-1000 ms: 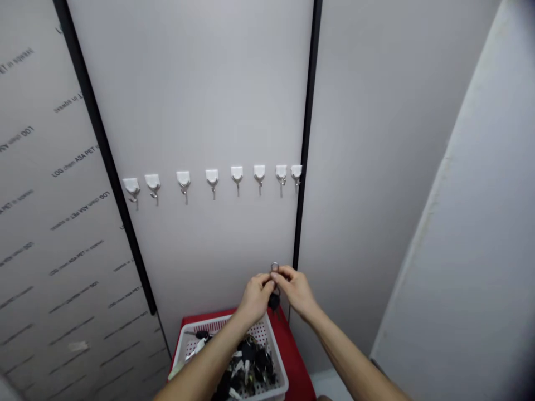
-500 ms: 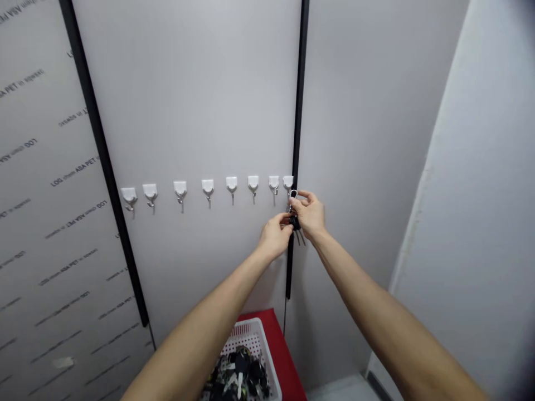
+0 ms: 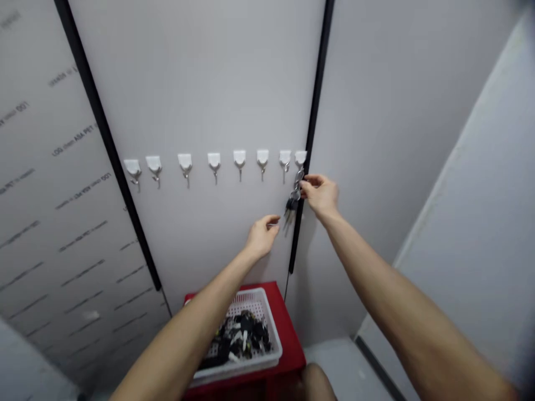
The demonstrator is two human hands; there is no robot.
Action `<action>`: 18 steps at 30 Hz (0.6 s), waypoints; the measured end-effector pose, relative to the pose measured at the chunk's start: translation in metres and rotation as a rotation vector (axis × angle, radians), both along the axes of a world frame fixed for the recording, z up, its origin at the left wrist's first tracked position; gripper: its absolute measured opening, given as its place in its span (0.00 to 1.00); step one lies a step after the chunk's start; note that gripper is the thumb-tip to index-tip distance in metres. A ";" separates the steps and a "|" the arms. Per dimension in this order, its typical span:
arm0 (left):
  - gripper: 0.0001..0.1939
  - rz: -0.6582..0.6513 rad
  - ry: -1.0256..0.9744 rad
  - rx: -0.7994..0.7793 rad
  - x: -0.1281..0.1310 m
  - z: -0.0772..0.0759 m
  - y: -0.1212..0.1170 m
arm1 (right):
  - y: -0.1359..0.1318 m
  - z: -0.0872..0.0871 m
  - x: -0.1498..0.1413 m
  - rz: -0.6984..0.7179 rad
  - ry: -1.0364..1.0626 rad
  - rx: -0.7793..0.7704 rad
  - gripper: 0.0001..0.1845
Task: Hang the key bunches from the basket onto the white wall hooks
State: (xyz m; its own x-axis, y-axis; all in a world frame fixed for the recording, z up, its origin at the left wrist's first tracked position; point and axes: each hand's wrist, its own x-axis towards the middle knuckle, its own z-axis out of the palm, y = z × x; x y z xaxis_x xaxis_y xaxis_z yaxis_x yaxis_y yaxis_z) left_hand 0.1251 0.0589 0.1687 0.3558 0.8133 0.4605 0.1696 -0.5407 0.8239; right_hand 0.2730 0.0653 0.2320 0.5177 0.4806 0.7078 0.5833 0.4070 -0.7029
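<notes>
A bunch of keys (image 3: pixel 289 205) with black heads hangs from metal rings below the rightmost white wall hook (image 3: pixel 300 158). My right hand (image 3: pixel 321 195) is at the upper metal ring, its thumb and fingertips closed on the ring's right side. Lower and to the left, my left hand (image 3: pixel 262 236) is apart from the keys. Its fingers are curved with a gap between thumb and forefinger, and nothing is in them.
Several more white hooks (image 3: pixel 214 160) run leftward along the grey wall panel. Black strips (image 3: pixel 320 72) edge that panel. Below, a white perforated basket (image 3: pixel 273 334) of keys stands on a red surface (image 3: pixel 288 334). Another wall (image 3: pixel 472 223) closes the right side.
My left hand has come away from the keys, down and left. The keys now hang below the rightmost hook, with my right hand still by their ring. The view has tilted downward.
</notes>
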 end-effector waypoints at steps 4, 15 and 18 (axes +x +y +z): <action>0.13 0.102 0.022 -0.094 -0.049 -0.053 0.000 | -0.012 -0.027 -0.009 -0.100 -0.098 0.023 0.12; 0.13 0.124 0.576 -0.049 -0.106 -0.169 -0.047 | -0.064 -0.226 -0.113 0.505 -0.517 -0.697 0.10; 0.14 0.115 0.683 -0.058 -0.106 -0.178 -0.050 | -0.068 -0.237 -0.115 0.497 -0.655 -0.697 0.13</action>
State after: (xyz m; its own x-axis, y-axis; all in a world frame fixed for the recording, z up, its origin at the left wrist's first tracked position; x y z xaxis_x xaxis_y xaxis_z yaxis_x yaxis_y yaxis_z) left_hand 0.0188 0.0090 -0.0088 0.4606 0.8796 0.1190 0.7141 -0.4468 0.5388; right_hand 0.1576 -0.0032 -0.0046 -0.2273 0.9369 0.2655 0.8100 0.3333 -0.4825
